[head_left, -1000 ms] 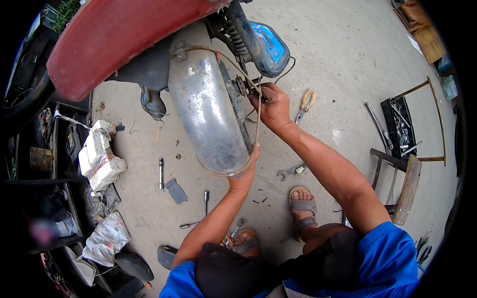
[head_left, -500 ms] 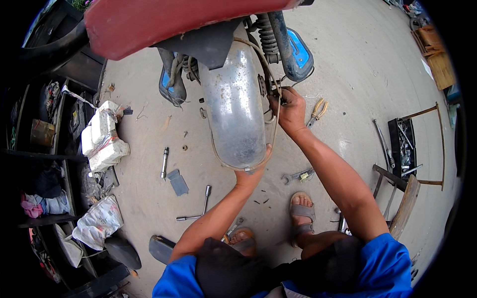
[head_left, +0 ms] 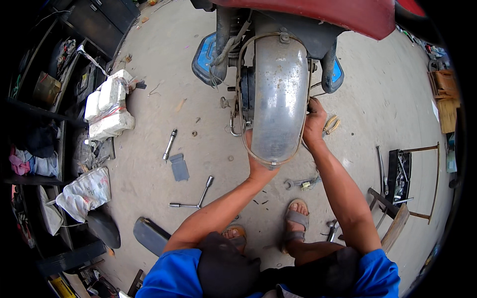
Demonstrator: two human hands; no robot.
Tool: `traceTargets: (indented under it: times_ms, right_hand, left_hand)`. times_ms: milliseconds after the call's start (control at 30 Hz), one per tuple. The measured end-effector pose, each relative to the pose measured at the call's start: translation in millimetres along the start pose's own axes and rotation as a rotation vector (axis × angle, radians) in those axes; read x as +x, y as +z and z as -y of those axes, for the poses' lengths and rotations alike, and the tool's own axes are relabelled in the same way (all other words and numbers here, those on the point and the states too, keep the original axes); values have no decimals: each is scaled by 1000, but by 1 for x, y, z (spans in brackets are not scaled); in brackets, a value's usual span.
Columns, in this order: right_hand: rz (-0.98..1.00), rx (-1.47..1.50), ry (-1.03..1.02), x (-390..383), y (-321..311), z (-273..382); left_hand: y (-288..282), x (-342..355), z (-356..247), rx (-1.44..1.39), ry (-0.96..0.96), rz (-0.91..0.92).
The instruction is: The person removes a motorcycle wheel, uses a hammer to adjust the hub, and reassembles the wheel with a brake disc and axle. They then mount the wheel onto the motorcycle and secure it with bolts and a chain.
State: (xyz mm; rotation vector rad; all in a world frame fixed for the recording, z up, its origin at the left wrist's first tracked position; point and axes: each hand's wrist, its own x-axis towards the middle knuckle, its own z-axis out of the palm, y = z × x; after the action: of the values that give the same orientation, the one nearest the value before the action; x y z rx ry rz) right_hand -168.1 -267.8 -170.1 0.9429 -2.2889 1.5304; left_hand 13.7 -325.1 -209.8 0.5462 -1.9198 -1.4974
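Mudguard [head_left: 279, 94] sits between both hands, pliers [head_left: 330, 124] right of it, wrench [head_left: 300, 183] seemingly just below.

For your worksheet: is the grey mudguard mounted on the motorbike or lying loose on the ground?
Mounted, as far as shows: the mudguard sits over the wheel under the red bodywork, off the concrete, left hand and right hand at its edges.

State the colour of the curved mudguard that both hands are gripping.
The mudguard is dull silver-grey metal, scuffed and dusty. The head view shows it, beneath a red body panel.
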Motion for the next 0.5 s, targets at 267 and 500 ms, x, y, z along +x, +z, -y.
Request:
traceTargets:
  times_ms: [267,500]
  right_hand:
    - [-97,433,1052,-71,-16,-12]
    - [69,1383,1204,-86,36,40]
  left_hand:
    - [0,1,-11,-91,-4,-49]
    - [-4,8,-34,-80,75,-150]
